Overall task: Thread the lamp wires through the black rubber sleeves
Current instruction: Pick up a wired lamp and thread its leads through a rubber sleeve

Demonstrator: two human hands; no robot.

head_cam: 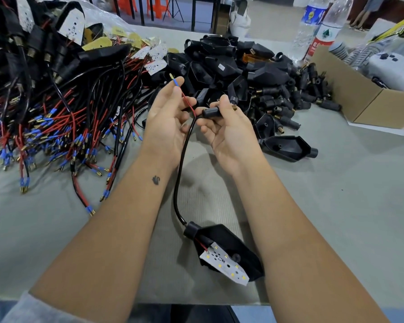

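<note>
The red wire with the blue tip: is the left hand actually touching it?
Touching. The head view shows the left hand pinching the red wire just below its blue tip, between thumb and fingers, with no gap showing.

A black-sheathed lamp wire rises from a black lamp housing lying near the tabletop's front edge; its red lead with a blue-collared terminal sticks up beside a black rubber sleeve, held level.
</note>
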